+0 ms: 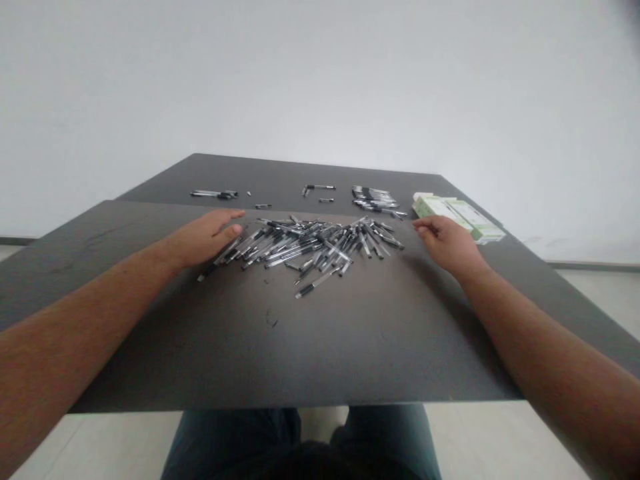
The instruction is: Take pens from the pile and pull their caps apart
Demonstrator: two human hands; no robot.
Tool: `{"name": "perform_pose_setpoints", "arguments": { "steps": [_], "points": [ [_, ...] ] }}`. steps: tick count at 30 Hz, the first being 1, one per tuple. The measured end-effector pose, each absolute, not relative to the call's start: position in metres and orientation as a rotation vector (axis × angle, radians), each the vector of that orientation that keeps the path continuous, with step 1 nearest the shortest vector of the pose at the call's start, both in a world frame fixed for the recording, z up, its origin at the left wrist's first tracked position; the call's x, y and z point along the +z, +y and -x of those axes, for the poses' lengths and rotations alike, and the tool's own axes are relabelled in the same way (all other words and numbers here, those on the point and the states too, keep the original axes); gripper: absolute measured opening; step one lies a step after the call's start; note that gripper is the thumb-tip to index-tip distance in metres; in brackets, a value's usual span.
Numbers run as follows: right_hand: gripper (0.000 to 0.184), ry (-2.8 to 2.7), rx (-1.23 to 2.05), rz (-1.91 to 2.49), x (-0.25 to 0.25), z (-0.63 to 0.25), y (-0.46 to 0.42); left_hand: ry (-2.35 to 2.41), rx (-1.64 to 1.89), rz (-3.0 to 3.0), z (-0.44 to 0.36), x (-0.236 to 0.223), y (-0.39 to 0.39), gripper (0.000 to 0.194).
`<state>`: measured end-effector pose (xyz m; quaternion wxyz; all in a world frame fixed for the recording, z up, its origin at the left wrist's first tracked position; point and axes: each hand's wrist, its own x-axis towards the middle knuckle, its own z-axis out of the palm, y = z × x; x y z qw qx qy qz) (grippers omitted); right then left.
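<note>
A loose pile of clear pens with black grips (305,243) lies across the middle of the dark table (320,353). At the pile's left edge is my left hand (207,235), palm turned inward, thumb and fingers apart, with pens just beside the fingertips. My right hand (447,245) hovers or rests to the right of the pile, near the green and white boxes. Its fingers are loosely bent, the thumb is a little away from them, and no object shows in it.
Behind the pile are a row of pens (373,198) at the right, a small group of pens (215,194) at the left, and a few pen parts (320,188) between. Green and white boxes (460,217) lie at the right. A pale wall (320,80) stands behind.
</note>
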<state>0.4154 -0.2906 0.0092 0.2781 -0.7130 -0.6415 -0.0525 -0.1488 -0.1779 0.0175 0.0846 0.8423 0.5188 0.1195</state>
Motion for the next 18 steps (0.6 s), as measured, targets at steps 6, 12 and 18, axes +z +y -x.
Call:
{"name": "perform_pose_setpoints", "arguments": {
  "steps": [6,12,18],
  "points": [
    [0.049,-1.792,-0.171,2.016,0.026,-0.418,-0.255,1.549,0.415,-2.478,0.126,0.022,-0.154,0.091],
    [0.048,-1.866,-0.169,2.171,0.018,-0.413,-0.219,1.573,0.445,-2.407,0.131,0.005,-0.159,0.087],
    [0.041,-1.797,-0.184,2.331,0.005,-0.407,-0.194,1.52,0.416,-2.412,0.131,0.004,-0.163,0.082]
  ]
}}
